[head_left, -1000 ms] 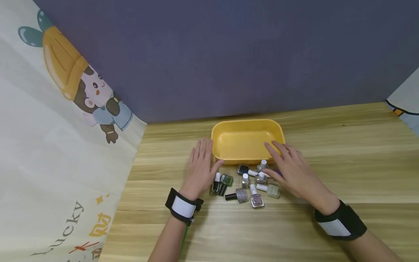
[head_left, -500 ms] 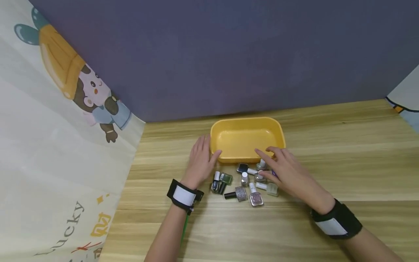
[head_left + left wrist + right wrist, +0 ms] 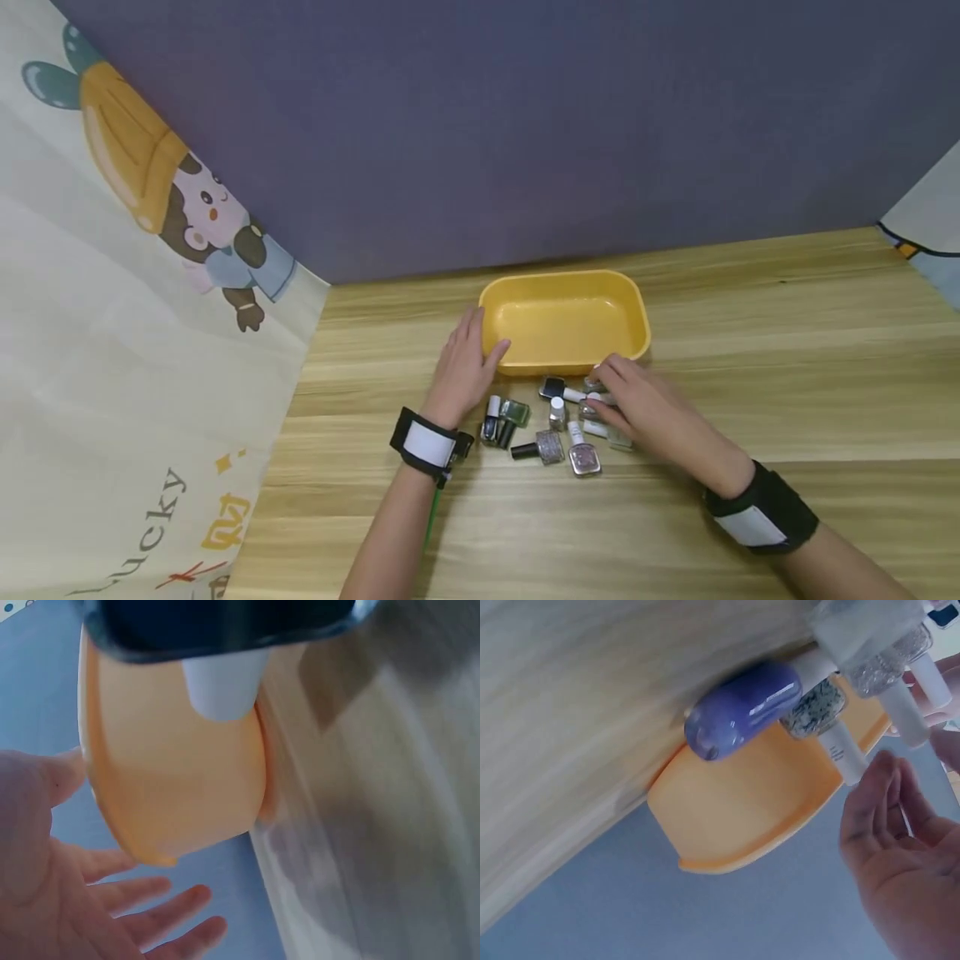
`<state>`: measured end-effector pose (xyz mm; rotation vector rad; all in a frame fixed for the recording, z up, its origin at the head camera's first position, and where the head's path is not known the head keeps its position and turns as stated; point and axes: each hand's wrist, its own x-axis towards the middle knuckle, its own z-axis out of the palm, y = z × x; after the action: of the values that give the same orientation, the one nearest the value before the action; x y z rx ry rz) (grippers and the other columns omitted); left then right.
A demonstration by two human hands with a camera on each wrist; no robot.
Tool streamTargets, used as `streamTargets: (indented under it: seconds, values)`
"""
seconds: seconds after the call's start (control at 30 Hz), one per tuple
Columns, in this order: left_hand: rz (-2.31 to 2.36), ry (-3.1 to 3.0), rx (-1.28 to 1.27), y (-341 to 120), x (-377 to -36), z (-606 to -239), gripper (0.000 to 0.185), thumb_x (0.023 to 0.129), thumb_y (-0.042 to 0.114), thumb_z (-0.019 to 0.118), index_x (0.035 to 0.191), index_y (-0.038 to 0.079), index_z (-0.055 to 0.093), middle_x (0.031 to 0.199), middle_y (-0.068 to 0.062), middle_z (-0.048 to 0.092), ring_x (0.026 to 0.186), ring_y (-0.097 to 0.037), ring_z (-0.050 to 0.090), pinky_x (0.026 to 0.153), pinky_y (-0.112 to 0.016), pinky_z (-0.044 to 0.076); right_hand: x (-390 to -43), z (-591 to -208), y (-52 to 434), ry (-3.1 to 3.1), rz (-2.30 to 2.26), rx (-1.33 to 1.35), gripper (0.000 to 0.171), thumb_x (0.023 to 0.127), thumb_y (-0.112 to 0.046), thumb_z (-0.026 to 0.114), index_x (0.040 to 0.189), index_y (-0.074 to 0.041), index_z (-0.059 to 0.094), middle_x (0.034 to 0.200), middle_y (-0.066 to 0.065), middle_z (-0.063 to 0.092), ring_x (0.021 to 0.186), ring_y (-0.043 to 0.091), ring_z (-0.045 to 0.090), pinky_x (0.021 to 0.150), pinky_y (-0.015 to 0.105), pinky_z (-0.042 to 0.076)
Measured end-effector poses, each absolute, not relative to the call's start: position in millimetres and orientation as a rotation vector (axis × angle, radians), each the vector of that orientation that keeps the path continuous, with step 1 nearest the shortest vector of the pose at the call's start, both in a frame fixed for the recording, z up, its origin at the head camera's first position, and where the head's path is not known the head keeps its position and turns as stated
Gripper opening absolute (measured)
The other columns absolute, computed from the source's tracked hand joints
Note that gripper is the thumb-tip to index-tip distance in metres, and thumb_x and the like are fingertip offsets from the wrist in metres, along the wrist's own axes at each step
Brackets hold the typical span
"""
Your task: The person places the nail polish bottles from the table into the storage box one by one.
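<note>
A yellow tray (image 3: 564, 321) stands on the wooden table (image 3: 750, 350). My left hand (image 3: 463, 365) lies flat against the tray's left side, thumb at its front corner; in the left wrist view the left hand (image 3: 67, 892) shows spread fingers beside the tray (image 3: 172, 757). Several nail polish bottles lie in front of the tray, among them a green bottle (image 3: 516, 412) and a pink glitter bottle (image 3: 584, 457). My right hand (image 3: 637, 408) reaches over the right bottles, fingertips at a white-capped one. In the right wrist view a purple bottle (image 3: 742, 709) lies by the tray (image 3: 757, 802), with the right hand's (image 3: 900, 847) fingers loosely bent.
A dark blue wall (image 3: 525, 125) rises behind the table. A cartoon-printed cloth (image 3: 135, 292) hangs along the left side. Bare wood stretches to the right of the tray and along the near edge.
My right hand has drawn back from the tray's rim down onto the bottles. My left hand has slid closer against the tray's left side.
</note>
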<state>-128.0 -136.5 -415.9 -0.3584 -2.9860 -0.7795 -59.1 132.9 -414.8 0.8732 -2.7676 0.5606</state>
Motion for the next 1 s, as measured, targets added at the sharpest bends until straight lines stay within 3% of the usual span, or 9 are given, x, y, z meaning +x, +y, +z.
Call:
streamTargets:
  seconds: [0.17, 0.37, 0.53, 0.73, 0.9, 1.0]
  values:
    - [-0.850, -2.982, -0.292, -131.5, -136.2, -421.4, 0.074, 0.104, 0.040, 0.045, 0.158, 0.000, 0.014, 0.162, -0.021, 0.021, 0.146, -0.034, 0.029, 0.118, -0.046, 0.027, -72.0, -424.4, 136.8, -2.693, 0.610, 1.016, 0.021, 0.088, -0.014, 0.073, 0.106, -0.006, 0.063, 0.094, 0.000, 0.050, 0.068, 0.007, 0.044, 0.055, 0.021, 0.045]
    - [-1.001, -2.968, -0.202, -123.2, -145.9, -429.5, 0.071, 0.103, 0.024, 0.041, 0.159, 0.003, 0.003, 0.163, -0.020, 0.020, 0.147, -0.028, 0.028, 0.118, -0.041, 0.027, -87.3, -437.3, 143.8, -2.583, 0.543, 1.132, 0.025, 0.086, -0.011, 0.075, 0.108, -0.004, 0.066, 0.096, 0.004, 0.055, 0.076, 0.013, 0.055, 0.064, 0.029, 0.055]
    - [-1.110, -2.970, -0.152, -116.4, -149.6, -437.5, 0.076, 0.100, 0.020, 0.040, 0.160, 0.008, -0.006, 0.165, -0.016, 0.013, 0.148, -0.023, 0.022, 0.119, -0.039, 0.024, -92.1, -442.2, 149.3, -2.574, 0.575, 1.141, 0.026, 0.085, -0.010, 0.075, 0.108, -0.003, 0.067, 0.098, 0.008, 0.064, 0.087, 0.021, 0.063, 0.074, 0.038, 0.057]
    - [-1.131, -2.971, -0.154, -120.4, -146.6, -443.6, 0.078, 0.100, 0.020, 0.041, 0.160, 0.010, -0.007, 0.165, -0.014, 0.011, 0.140, -0.022, 0.037, 0.116, -0.040, 0.032, -83.6, -441.8, 146.9, -2.580, 0.615, 1.123, 0.024, 0.085, -0.011, 0.074, 0.108, -0.003, 0.069, 0.100, 0.009, 0.068, 0.091, 0.022, 0.065, 0.079, 0.039, 0.057]
    - [-1.144, -2.968, -0.178, -123.2, -145.0, -443.6, 0.079, 0.099, 0.020, 0.041, 0.160, 0.010, -0.008, 0.165, -0.015, 0.013, 0.125, -0.027, 0.046, 0.104, -0.041, 0.042, -78.3, -439.6, 144.2, -2.580, 0.640, 1.117, 0.023, 0.086, -0.009, 0.074, 0.108, -0.003, 0.069, 0.101, 0.007, 0.069, 0.093, 0.022, 0.066, 0.081, 0.039, 0.057]
    - [-1.144, -2.955, -0.194, -124.9, -144.4, -442.7, 0.079, 0.098, 0.019, 0.041, 0.160, 0.010, -0.008, 0.165, -0.015, 0.014, 0.131, -0.026, 0.044, 0.108, -0.040, 0.040, -76.7, -436.9, 142.5, -2.574, 0.655, 1.130, 0.023, 0.083, -0.005, 0.075, 0.106, -0.005, 0.069, 0.099, 0.005, 0.070, 0.092, 0.019, 0.066, 0.081, 0.037, 0.058]
